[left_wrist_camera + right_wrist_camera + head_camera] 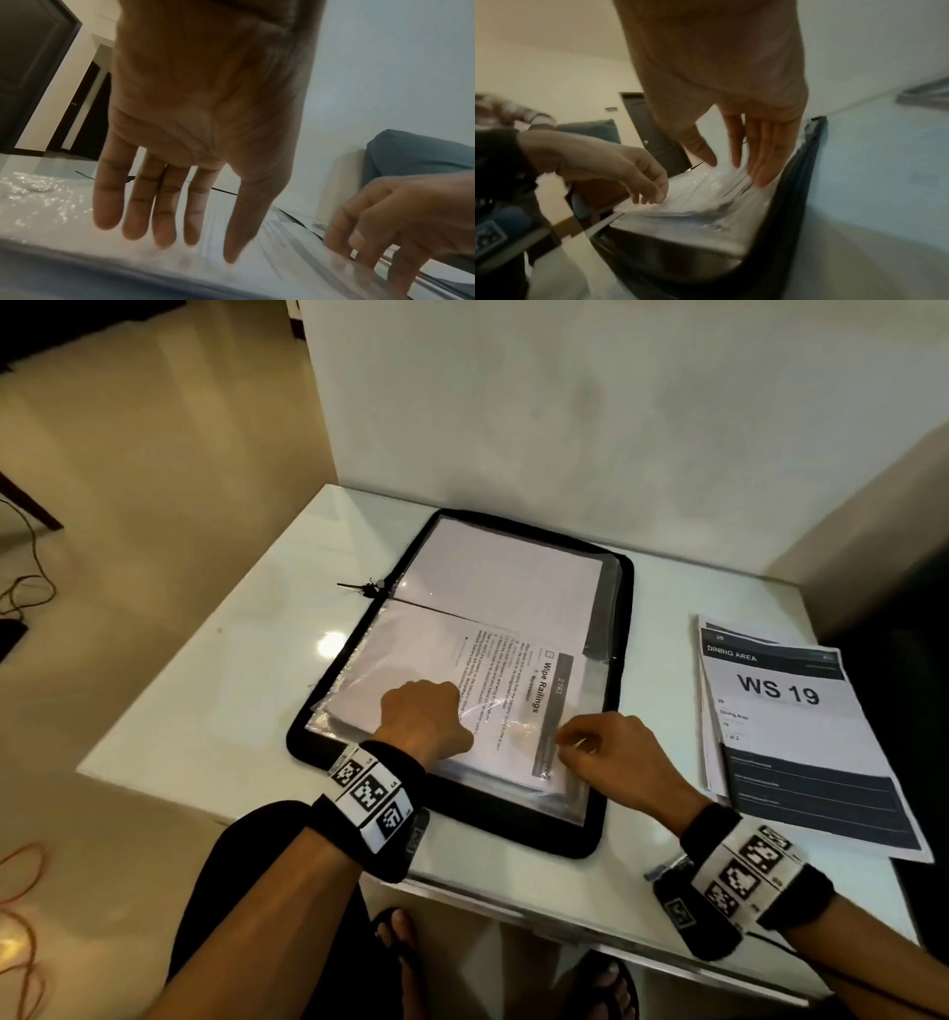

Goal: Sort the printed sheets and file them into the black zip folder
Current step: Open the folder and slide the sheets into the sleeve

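Folder: I see the black zip folder (613,690) w/ clear plastic sleeves lying open flat on the white glossy table (205,711), far edge near the wall. It's my landmark for the rest.
Filed sheet: white printed sheet headed "Wipe Railings" (518,680), on the folder's near half, title toward the folder's rt edge. I can't tell if it's fully inside a sleeve.
Far half: a plain white sheet (493,572) under plastic.
Loose stack: printed sheets w/ dark bands, top one reading "WS 19" (780,711), on the table just rt of the folder, not touching it.
L hand (423,716): over the folder's near half, fingers straight and together in the left wrist view (164,203), tips down at the plastic; grips nothing.
R hand (601,752): at the folder's near-rt corner, fingers (765,162) mostly straight, tips against the sleeve edge (721,190), thumb apart; I can't tell if it pinches the plastic.
Zip pull: small dark tab (364,589) sticking out at the folder's lt edge, mid-spine.
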